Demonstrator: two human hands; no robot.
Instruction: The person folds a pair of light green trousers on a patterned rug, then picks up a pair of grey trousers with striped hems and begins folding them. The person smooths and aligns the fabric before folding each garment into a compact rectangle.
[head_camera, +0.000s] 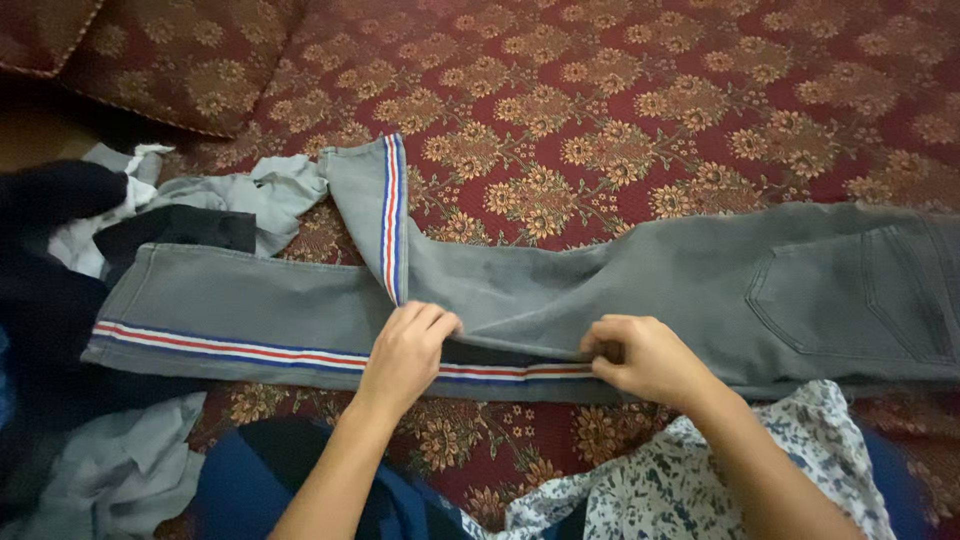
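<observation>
Jeans were laid flat across the red bedspread; my left hand pressed fingers-together on one leg to hold it, while my right pinched the striped seam to line it up.

Left hand flat, fingers curled downward, right hand pinching, forearms angled inward

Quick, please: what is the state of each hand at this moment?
Left hand: fingers curled, pinching the edge of the grey jeans.
Right hand: closed, gripping the same edge near the striped seam.
</observation>
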